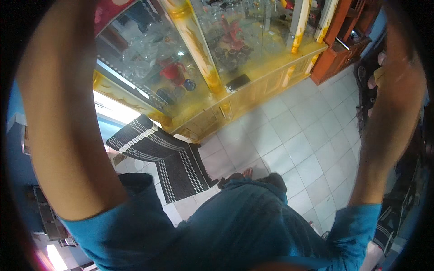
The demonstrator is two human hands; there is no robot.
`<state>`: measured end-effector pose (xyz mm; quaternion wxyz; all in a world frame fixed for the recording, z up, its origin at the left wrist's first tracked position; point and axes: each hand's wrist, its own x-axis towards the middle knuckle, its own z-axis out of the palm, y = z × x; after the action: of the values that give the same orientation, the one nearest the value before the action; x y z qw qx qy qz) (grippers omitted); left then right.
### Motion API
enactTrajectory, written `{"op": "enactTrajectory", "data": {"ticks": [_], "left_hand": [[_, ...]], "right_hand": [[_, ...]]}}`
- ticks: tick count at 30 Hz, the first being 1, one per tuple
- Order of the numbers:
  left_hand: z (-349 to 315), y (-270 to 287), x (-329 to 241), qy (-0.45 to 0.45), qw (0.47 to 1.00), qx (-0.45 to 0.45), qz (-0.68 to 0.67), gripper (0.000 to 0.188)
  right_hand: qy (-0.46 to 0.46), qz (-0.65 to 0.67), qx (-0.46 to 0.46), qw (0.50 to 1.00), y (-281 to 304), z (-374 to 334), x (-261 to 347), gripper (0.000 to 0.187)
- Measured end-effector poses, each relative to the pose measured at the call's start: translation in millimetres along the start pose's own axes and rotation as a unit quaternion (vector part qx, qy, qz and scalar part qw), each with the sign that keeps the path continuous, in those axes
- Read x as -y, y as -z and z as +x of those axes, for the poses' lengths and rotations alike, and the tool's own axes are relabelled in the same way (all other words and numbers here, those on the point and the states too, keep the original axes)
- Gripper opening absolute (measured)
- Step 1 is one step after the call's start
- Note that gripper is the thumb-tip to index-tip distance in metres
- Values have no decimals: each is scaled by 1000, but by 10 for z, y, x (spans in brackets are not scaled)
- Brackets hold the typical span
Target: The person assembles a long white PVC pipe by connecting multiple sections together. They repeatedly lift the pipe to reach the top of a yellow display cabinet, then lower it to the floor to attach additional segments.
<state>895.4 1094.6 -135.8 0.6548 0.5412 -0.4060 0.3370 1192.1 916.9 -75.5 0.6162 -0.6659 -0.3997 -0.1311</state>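
Note:
My two arms reach up past the upper edge, and both hands are out of the picture. The left forearm (63, 113) rises along the left side, beside a glass-fronted display cabinet (266, 77) with yellow and white posts. On the far right my right forearm (389, 113) goes up past a reddish-brown wooden cabinet (323, 67). What either hand holds or touches cannot be seen. Behind the glass stand clear glassware (144, 54), a red ornament (173, 72) and several dark cups (233, 56). A flat black rectangular object (238, 82) lies on the cabinet's front ledge.
A black-and-white striped cloth (176, 165) hangs over what looks like a seat, left of my feet. Pale square tiles (289, 131) cover the floor. My bare foot (247, 172) shows below my blue top. Dark, cluttered items (361, 90) line the right side.

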Motion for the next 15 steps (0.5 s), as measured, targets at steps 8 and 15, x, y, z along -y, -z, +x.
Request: {"op": "enactTrajectory", "data": {"ticks": [8,15], "left_hand": [[191,228,270,9,1000,5,-2,15],[537,702,1028,34,999,-17,20,15]], "right_hand": [[-69,-312,291,902,-1160,-1415,-3939,36],[-46,-338,450,825,-2274,-2347,-6825,53]]}}
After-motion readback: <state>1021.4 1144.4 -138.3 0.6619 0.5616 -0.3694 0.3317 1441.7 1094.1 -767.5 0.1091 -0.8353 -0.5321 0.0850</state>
